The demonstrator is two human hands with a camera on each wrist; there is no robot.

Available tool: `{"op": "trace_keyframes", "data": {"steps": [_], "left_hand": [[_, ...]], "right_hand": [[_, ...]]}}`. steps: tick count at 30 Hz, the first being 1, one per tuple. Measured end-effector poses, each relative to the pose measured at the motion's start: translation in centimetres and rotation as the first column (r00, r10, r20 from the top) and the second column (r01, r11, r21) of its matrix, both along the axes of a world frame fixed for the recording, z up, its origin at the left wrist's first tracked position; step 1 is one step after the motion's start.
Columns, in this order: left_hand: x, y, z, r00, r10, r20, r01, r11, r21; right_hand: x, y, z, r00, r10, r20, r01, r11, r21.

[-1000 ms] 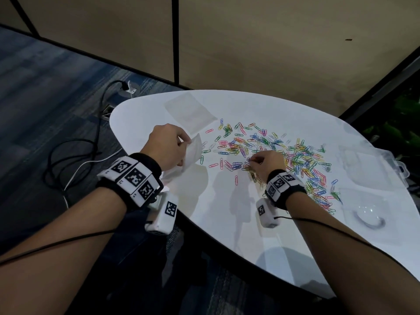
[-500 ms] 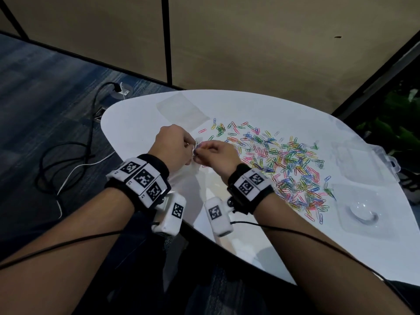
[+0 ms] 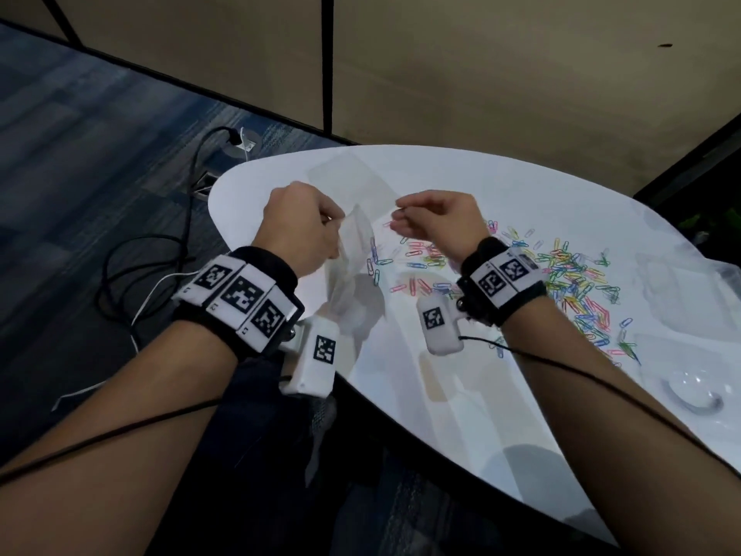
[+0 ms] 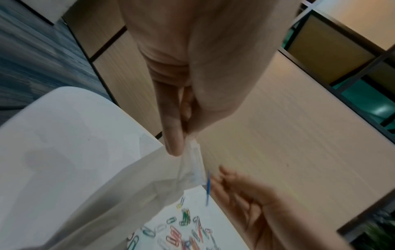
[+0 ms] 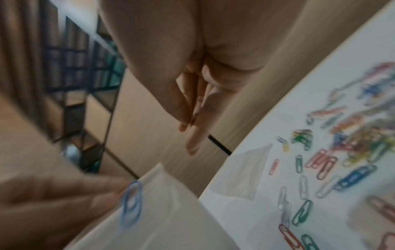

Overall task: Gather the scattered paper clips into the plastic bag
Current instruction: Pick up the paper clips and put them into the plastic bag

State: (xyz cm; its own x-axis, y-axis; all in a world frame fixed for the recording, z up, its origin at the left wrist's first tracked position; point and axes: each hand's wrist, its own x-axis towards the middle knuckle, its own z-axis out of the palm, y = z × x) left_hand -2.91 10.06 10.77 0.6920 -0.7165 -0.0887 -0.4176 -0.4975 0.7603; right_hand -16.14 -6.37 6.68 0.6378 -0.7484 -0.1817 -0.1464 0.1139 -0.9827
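My left hand [image 3: 335,230] holds a clear plastic bag [image 3: 355,254] up above the white table [image 3: 441,395]. Its thumb and fingers [image 4: 174,143] pinch the bag's top edge [image 4: 194,152]. My right hand [image 3: 397,216] hovers just right of the bag's mouth, fingers relaxed and holding nothing. A blue paper clip [image 4: 207,187] is blurred at the bag's edge, between the bag and my right fingertips [image 4: 222,170]; I cannot tell whether it is inside. The right wrist view shows this blue clip [image 5: 131,209] against the bag [image 5: 171,219]. Several coloured paper clips [image 3: 561,274] lie scattered to the right.
A second clear bag [image 3: 349,174] lies flat at the table's far side. A clear plastic box [image 3: 681,290] and a clear lid [image 3: 689,395] sit at the right. Cables [image 3: 160,250] trail over the carpet on the left. The table's near edge [image 3: 361,395] runs just below my wrists.
My right hand went from the clip pile to the bag's mouth and has now drawn back to the right, empty. Both hands and the bag have risen off the table.
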Motion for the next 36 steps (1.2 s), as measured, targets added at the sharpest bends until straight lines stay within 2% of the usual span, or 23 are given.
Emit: {"op": "trace_keyframes", "data": {"steps": [2,3,5,6,9,10,12,16,18,19,21,22,23,24,26,27,30,34,36], "left_hand": [[0.6,0.1,0.3,1.0,0.027,-0.005,-0.027,1.0,-0.005],[0.8,0.2,0.3,0.999,0.033,-0.003,-0.033,0.999,-0.005],[1.0,0.3,0.2,0.999,0.034,0.006,-0.035,0.999,0.004],[0.9,0.4,0.2,0.999,0.033,0.014,-0.033,0.999,0.01],[1.1,0.6,0.2,0.999,0.034,0.03,-0.035,0.999,0.023],[1.2,0.6,0.2,0.999,0.035,0.032,-0.036,0.999,0.024],[1.1,0.6,0.2,0.999,0.038,0.031,-0.039,0.999,0.025],[1.1,0.5,0.2,0.999,0.03,0.028,-0.031,0.999,0.034],[1.1,0.5,0.0,0.999,0.024,0.023,-0.025,0.999,0.045],[1.1,0.6,0.0,1.0,0.022,0.021,-0.023,0.999,0.048],[1.1,0.7,0.0,1.0,0.021,0.013,-0.021,0.998,0.051],[1.1,0.7,0.0,1.0,0.019,0.011,-0.019,0.998,0.054],[1.1,0.8,0.0,1.0,0.016,0.011,-0.017,0.998,0.058],[1.0,0.8,0.0,1.0,0.014,0.013,-0.015,0.998,0.062],[0.9,0.8,0.0,1.0,0.008,0.016,-0.009,0.998,0.069],[0.8,0.8,-0.1,1.0,0.005,0.014,-0.006,0.998,0.07],[0.5,0.6,-0.2,1.0,-0.01,0.014,0.009,0.997,0.077],[0.0,0.4,-0.3,0.999,-0.042,0.018,0.041,0.995,0.089],[-0.3,0.3,-0.4,0.997,-0.068,0.025,0.065,0.993,0.095]], "right_hand": [[0.4,-1.8,-2.1,0.988,-0.075,-0.133,0.071,0.997,-0.034],[0.6,-2.4,-3.0,0.96,-0.082,-0.267,0.047,0.99,-0.134],[1.2,-2.9,-4.5,0.833,-0.065,-0.549,-0.162,0.92,-0.356],[1.6,-2.9,-4.8,0.771,-0.05,-0.635,-0.283,0.866,-0.411],[3.5,-2.3,-5.7,0.579,0.067,-0.812,-0.625,0.676,-0.39],[4.1,-2.2,-6.0,0.516,0.09,-0.852,-0.693,0.628,-0.354],[5.1,-1.8,-6.8,0.445,0.127,-0.886,-0.761,0.576,-0.3],[4.6,-0.1,-9.0,0.376,0.173,-0.91,-0.844,0.471,-0.258],[3.3,1.7,-10.0,0.369,0.195,-0.909,-0.871,0.415,-0.264],[2.5,2.7,-10.1,0.372,0.191,-0.908,-0.889,0.353,-0.29],[0.4,4.0,-10.4,0.374,0.103,-0.922,-0.922,0.15,-0.357],[-0.6,4.3,-10.5,0.384,0.038,-0.923,-0.922,0.078,-0.38],[-1.6,4.1,-10.7,0.388,-0.014,-0.922,-0.92,0.049,-0.388],[-2.4,4.0,-10.5,0.384,-0.044,-0.922,-0.921,0.059,-0.386],[-3.7,3.3,-10.4,0.344,-0.043,-0.938,-0.924,0.163,-0.346],[-4.3,3.1,-10.3,0.323,-0.039,-0.945,-0.927,0.188,-0.325],[-5.0,2.2,-10.6,0.318,-0.084,-0.944,-0.927,0.181,-0.328],[-5.3,1.3,-11.0,0.437,-0.086,-0.895,-0.859,0.257,-0.444],[-5.4,0.5,-10.5,0.443,-0.106,-0.89,-0.825,0.341,-0.451]]}}
